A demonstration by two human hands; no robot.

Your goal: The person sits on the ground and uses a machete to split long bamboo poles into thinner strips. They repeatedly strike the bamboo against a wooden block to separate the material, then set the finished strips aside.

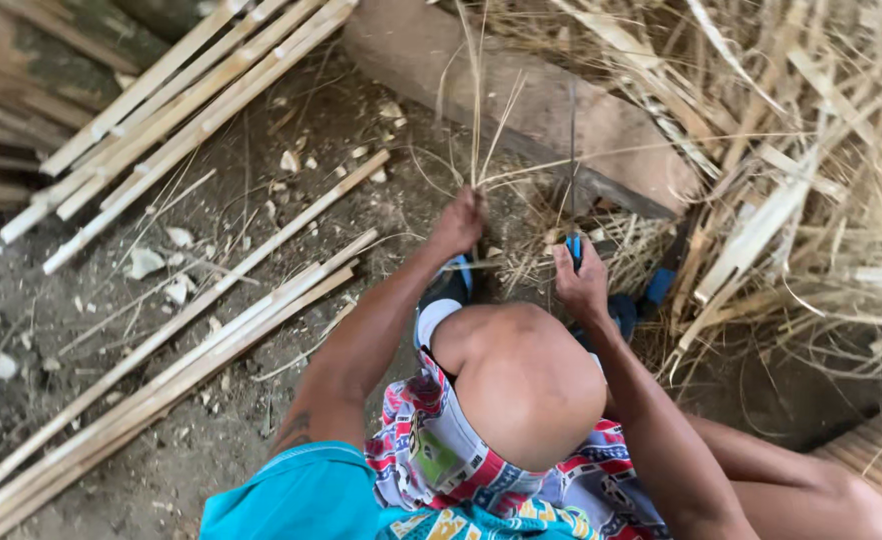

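Bamboo strips [476, 120] stand bunched in our left hand [458, 222] above the dirt floor [211, 450], our right hand [581, 285] closed on a blue-handled blade [573, 160], which we should probably keep upright, splitting along the grain.

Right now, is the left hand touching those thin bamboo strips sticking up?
Touching. The head view shows the left hand closed around the base of the thin bamboo strips, which fan upward from its fist.
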